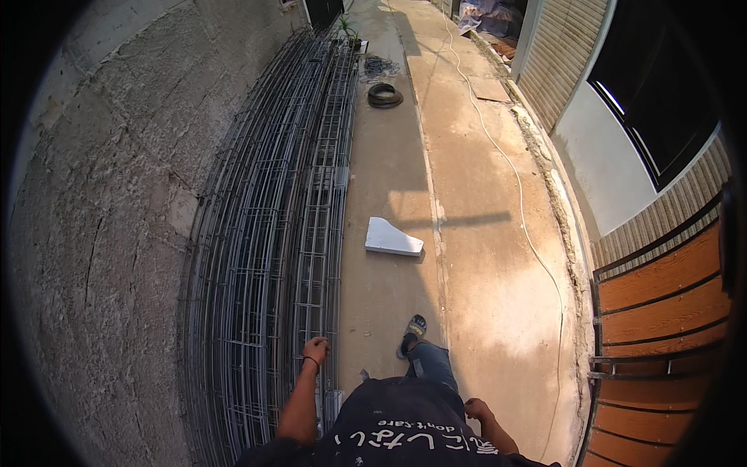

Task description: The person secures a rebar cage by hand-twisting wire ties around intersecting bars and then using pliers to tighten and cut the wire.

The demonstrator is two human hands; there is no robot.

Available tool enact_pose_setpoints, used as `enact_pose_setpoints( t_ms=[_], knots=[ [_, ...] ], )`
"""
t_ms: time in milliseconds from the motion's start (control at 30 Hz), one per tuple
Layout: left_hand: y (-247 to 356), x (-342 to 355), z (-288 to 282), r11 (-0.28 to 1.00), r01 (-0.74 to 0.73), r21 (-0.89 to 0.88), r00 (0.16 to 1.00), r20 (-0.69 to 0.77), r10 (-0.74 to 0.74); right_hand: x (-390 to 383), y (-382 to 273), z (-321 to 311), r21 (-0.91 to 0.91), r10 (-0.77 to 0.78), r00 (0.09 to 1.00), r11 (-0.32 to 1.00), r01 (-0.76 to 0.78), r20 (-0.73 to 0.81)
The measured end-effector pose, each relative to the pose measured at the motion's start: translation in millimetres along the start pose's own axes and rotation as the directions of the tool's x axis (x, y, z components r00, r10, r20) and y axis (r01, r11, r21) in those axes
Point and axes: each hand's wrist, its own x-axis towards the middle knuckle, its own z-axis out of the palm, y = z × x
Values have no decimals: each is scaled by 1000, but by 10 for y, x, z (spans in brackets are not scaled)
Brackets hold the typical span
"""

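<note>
My left hand (315, 350) hangs by the right edge of the steel cages (257, 226), fingers loosely curled; I can't tell whether it touches a bar or has anything in it. My right hand (477, 409) is low at my side, half hidden, so I can't read its grip either. With my arm this near the metal, a bar or wire end could scrape my wrist if I lean left. The white block (391, 238) lies flat on the ground ahead, right of the cages — I could stub my sandal (415, 330) on it if I look elsewhere. The pale cable (520, 187) farther right could catch a foot too.

The ground (498, 311) is dusty tan concrete, part sun, part shade, with a seam along it. A rough grey wall (109, 233) closes the left side; a wooden gate (661, 328) stands on the right — and a dark coil (387, 102) lies well ahead.
</note>
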Motion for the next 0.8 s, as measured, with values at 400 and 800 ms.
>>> enact_pose_setpoints(
  t_ms=[400,800],
  knots=[
    [944,1304,276,969,142,204,964,196,-182,1748,-3045,-3208,476,-109,902,819,320,-419],
    [5729,2037,-460,685,-448,-574,808,67,585,2356,-5433,-3319,-169,-407,913,899,405,24]
  ],
)
